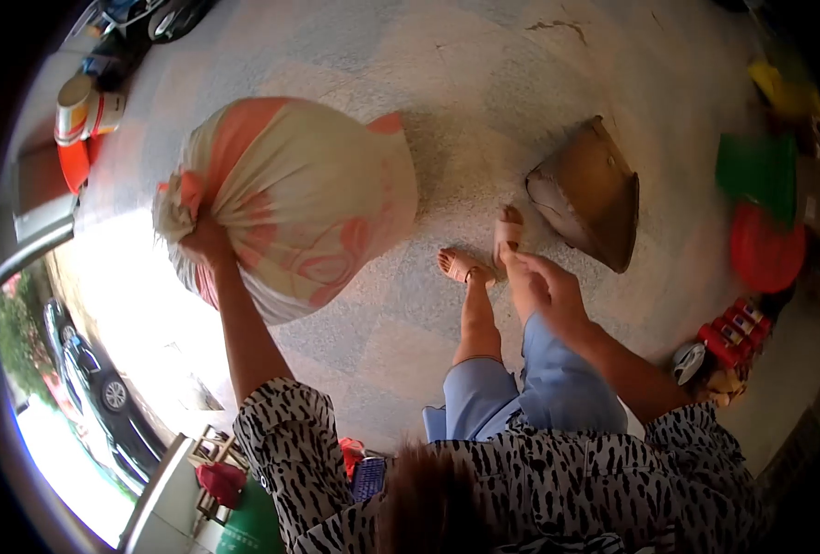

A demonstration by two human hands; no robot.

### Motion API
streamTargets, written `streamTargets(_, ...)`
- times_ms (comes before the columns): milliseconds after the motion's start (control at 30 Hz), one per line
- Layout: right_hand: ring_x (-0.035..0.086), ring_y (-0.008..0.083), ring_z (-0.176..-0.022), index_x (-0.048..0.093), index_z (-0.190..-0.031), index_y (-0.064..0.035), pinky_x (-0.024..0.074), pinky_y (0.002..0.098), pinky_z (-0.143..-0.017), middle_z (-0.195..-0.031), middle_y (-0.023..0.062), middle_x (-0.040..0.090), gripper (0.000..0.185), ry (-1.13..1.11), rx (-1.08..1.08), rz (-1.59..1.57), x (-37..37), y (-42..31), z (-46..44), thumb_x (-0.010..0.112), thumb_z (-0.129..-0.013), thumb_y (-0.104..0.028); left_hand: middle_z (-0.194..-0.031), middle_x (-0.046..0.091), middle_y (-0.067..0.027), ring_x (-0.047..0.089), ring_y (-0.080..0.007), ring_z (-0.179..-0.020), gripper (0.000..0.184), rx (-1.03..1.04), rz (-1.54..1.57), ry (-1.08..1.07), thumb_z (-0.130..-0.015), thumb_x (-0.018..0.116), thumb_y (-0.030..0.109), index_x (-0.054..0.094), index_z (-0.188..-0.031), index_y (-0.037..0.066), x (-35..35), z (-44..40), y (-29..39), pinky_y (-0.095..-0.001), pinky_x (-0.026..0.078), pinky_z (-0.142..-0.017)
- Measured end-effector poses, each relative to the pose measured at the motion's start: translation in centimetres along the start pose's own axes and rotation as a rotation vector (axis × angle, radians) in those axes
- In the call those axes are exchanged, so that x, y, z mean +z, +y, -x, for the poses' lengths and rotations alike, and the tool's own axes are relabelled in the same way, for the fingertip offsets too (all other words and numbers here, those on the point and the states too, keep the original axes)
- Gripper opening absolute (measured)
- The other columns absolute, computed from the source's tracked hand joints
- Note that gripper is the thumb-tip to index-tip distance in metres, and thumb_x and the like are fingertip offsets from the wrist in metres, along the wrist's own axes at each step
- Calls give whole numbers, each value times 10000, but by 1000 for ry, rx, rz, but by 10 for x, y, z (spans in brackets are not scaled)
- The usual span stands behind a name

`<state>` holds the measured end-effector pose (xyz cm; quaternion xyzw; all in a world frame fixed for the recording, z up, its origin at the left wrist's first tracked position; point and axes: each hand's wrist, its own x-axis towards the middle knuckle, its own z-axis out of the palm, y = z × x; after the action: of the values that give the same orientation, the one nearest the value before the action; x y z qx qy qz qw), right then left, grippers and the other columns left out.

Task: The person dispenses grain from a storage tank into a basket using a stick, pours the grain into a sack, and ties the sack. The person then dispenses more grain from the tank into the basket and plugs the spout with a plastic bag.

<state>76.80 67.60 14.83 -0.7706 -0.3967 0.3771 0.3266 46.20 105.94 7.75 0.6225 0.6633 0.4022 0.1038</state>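
Observation:
A large, full white sack with pink-red stripes and print [322,198] stands on the floor at the left of the view. My left hand [209,242] is wrapped round its gathered neck. My right hand [553,291] hangs over my right leg, somewhat blurred, its fingers extended and nothing visible in it. Beyond that hand, a brown, open-sided container [590,189] lies on the floor, apart from it. I cannot make out what it is made of.
Along the right side are a green container [756,175], a red round item [767,247] and red packages [733,334]. Buckets [87,111] stand at the upper left. Through the opening at the left a dark car [105,388] shows. A green barrel [251,526] is below.

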Motion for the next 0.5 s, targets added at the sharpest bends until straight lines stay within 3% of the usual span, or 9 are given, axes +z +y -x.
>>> streamTargets(67,576,242,-953,483,-1126,2,447,303,-791,-1016,175,578,314,43,-1,5,-1,31,15,455,-815,-15,-940,618,-112,593,-225,-817,345,117,31,2,-676,676,168,595,-976,17,0,-4,-8,-331,452,-737)
streamTargets(133,583,222,-943,481,-1128,3,455,289,-771,-989,164,594,312,22,131,36,13,30,35,458,-817,-6,-1003,596,-116,578,-217,-868,362,303,77,32,-681,663,68,567,-1025,6,-27,-14,-28,-320,444,-785)
streamTargets(200,606,206,-853,479,-1111,20,459,290,-749,-897,140,619,300,109,350,-119,16,63,47,492,-822,-65,-1044,577,-113,566,-226,-895,396,322,27,9,-679,647,-10,540,-1060,-7,-38,-11,-23,-314,432,-826)
streamTargets(267,601,182,-785,483,-1099,16,462,276,-707,-867,126,620,326,112,516,-78,7,112,55,527,-805,-116,-1006,561,-108,542,-203,-865,313,230,27,-44,-739,594,37,525,-1038,-27,-48,-4,-1,-299,445,-770)
streamTargets(367,568,135,-669,511,-1059,-28,452,242,-569,-754,49,588,351,327,678,-125,15,274,99,568,-732,-143,-966,578,-105,541,-205,-852,283,138,106,-59,-743,616,60,547,-1002,-31,-60,-15,-69,-306,444,-760)
streamTargets(400,560,130,-637,532,-1010,-73,428,228,-512,-732,32,562,292,402,820,-245,0,272,86,547,-739,-180,-957,582,-104,540,-209,-850,286,166,70,-54,-736,632,71,552,-991,-33,-69,-27,-87,-316,442,-762)
streamTargets(433,567,137,-659,524,-1010,-109,426,247,-529,-778,33,559,271,232,1049,-335,-21,270,76,526,-771,-237,-960,581,-109,539,-212,-853,299,76,-74,10,-730,642,77,550,-991,-36,-76,-19,-42,-327,438,-769)
streamTargets(467,573,148,-723,499,-1054,-127,438,293,-587,-854,40,551,312,250,1154,-461,-24,286,76,523,-796,-300,-963,580,-113,539,-216,-855,312,-20,-209,77,-723,652,84,549,-992,-39,-71,-7,4,-337,434,-777)
streamTargets(500,573,195,-795,456,-1114,-127,443,352,-650,-942,71,541,395,254,1228,-584,-27,296,74,528,-804,-362,-965,580,-112,540,-220,-857,315,79,-167,99,-721,652,88,550,-992,-35,-74,-19,-13,-342,429,-787)
